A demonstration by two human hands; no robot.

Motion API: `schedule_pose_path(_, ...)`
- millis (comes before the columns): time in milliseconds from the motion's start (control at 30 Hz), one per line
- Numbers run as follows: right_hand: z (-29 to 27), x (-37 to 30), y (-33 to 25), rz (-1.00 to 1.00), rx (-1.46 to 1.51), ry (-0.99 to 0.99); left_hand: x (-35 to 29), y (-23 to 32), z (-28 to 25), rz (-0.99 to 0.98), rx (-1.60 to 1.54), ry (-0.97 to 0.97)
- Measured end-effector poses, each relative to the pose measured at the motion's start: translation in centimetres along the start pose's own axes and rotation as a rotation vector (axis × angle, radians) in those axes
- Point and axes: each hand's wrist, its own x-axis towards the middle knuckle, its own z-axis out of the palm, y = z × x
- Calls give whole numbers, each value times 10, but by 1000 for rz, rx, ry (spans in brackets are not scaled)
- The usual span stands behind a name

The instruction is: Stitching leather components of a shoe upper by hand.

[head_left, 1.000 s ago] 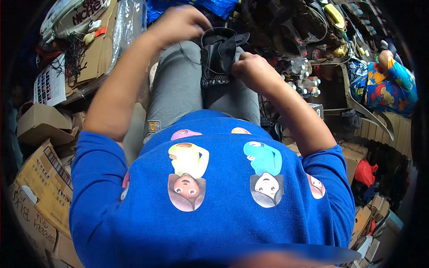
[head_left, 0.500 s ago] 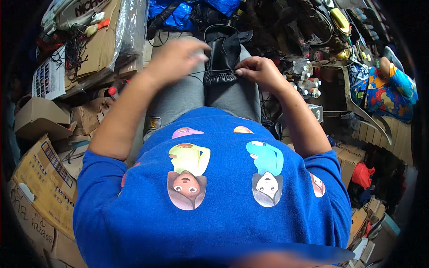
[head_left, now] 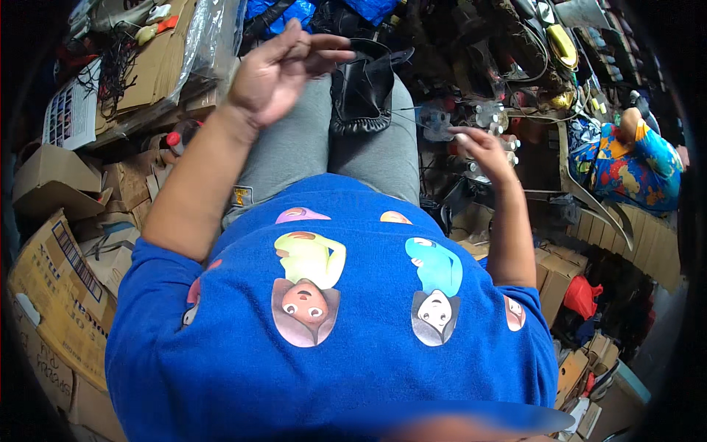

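two hands, one shoe upper (seemingly)

Cardboard boxes are crowding the left side, plastic bottles are clustering at right, and wooden slats are showing nearby.

The grey-trousered lap supported a black leather piece, which lay on the right thigh, its near edge gathered. At left, flat cardboard carried tangled black cords and clear plastic.
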Motion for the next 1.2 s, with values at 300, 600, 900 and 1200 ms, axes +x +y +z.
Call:
schedule_pose_path(300,36,-17,51,141,-517,56,18,-1,-72,-127,-32,5)
schedule_pose_path(600,8,28,-28,-183,129,240,-8,-5,-39,429,1382,-289)
schedule_pose_path(900,81,89,-112,-244,-798,-67,-28,-58,-12,387,1469,-412)
schedule_pose_path(1200,86,54,-91,-68,-419,-75,-36,-54,-14,280,1544,-468)
